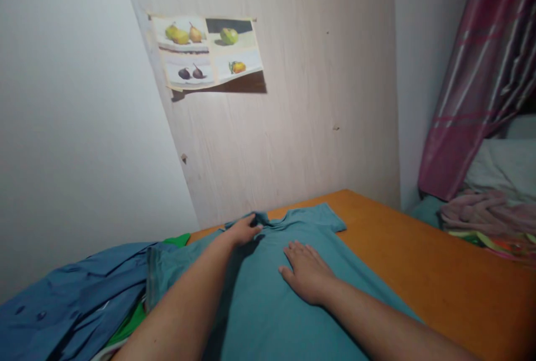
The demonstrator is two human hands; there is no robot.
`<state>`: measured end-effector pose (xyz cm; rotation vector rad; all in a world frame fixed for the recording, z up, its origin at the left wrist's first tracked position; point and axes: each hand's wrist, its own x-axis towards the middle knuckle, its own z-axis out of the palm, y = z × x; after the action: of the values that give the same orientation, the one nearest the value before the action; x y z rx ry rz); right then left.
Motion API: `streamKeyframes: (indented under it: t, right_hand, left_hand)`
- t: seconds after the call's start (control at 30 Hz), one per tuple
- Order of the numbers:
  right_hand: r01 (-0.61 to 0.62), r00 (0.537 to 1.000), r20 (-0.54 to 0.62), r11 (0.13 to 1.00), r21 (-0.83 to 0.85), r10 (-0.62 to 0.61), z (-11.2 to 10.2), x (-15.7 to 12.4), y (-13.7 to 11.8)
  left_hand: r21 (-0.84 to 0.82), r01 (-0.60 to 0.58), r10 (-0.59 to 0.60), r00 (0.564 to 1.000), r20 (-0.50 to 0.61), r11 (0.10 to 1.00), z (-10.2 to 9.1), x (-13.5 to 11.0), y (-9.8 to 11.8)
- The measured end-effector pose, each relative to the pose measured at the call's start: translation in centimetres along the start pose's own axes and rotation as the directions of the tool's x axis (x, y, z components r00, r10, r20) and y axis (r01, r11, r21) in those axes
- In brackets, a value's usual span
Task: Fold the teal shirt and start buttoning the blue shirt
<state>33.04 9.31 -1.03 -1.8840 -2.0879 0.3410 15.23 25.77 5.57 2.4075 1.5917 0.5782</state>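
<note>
A teal T-shirt [268, 305] lies spread flat on an orange wooden table [439, 272], collar toward the wall. My left hand [245, 231] rests at the collar with its fingers curled onto the fabric there. My right hand [307, 274] lies flat and open on the chest of the shirt, fingers stretched out together toward the collar. Both forearms reach in from the bottom edge.
A blue shirt [75, 299] and a green garment [134, 319] are piled at the left of the table. A fruit poster [207, 51] hangs on the wall panel. At the right are a maroon curtain [481, 82] and rumpled bedding [489, 213].
</note>
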Motion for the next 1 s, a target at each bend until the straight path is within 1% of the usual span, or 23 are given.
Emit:
streamKeyframes:
  t: [0.1, 0.17, 0.23, 0.33, 0.5, 0.57, 0.67, 0.87, 1.0]
  right_hand:
    - [-0.005, 1.000, 0.013, 1.000, 0.013, 0.005, -0.1, 0.0, 0.0]
    - [-0.004, 1.000, 0.012, 1.000, 0.016, 0.004, -0.1, 0.0, 0.0]
    - [0.001, 1.000, 0.008, 1.000, 0.016, -0.002, -0.1, 0.0, 0.0]
    - [0.008, 1.000, 0.013, 1.000, 0.011, -0.008, 0.0, 0.0, 0.1]
    - [0.003, 1.000, 0.011, 1.000, 0.003, -0.003, -0.1, 0.1, 0.2]
    - [0.006, 1.000, 0.009, 1.000, 0.000, -0.006, -0.1, 0.1, 0.2]
    - [0.008, 1.000, 0.018, 1.000, -0.016, -0.008, -0.1, 0.1, 0.3]
    - [0.023, 1.000, 0.019, 0.996, -0.084, -0.021, 0.2, 0.2, 0.7]
    - [0.034, 0.999, 0.016, 0.991, -0.133, -0.032, 0.5, 0.5, 1.0]
  left_hand:
    - [-0.049, 0.025, -0.032, 0.989, -0.147, 0.999, -0.8, 1.3, 0.3]
    - [-0.057, 0.042, -0.053, 0.978, -0.203, 0.997, -1.1, 1.5, 0.1]
    - [-0.048, 0.056, -0.065, 0.973, -0.222, 0.997, -0.9, 1.1, -0.4]
    - [-0.018, 0.085, -0.087, 0.975, -0.207, 0.996, -0.3, -0.5, -1.6]
    - [0.041, 0.116, -0.111, 0.988, -0.112, 0.992, 0.7, -4.6, -4.0]
    - [0.064, 0.115, -0.109, 0.990, -0.088, 0.991, 0.7, -6.4, -4.9]
    - [0.090, 0.108, -0.102, 0.993, -0.063, 0.990, 0.1, -9.4, -5.8]
    - [0.159, 0.097, -0.096, 0.995, -0.009, 0.982, -1.4, -16.2, -6.2]
    - [0.225, 0.169, -0.176, 0.984, 0.014, 0.960, -1.5, -19.8, -6.1]
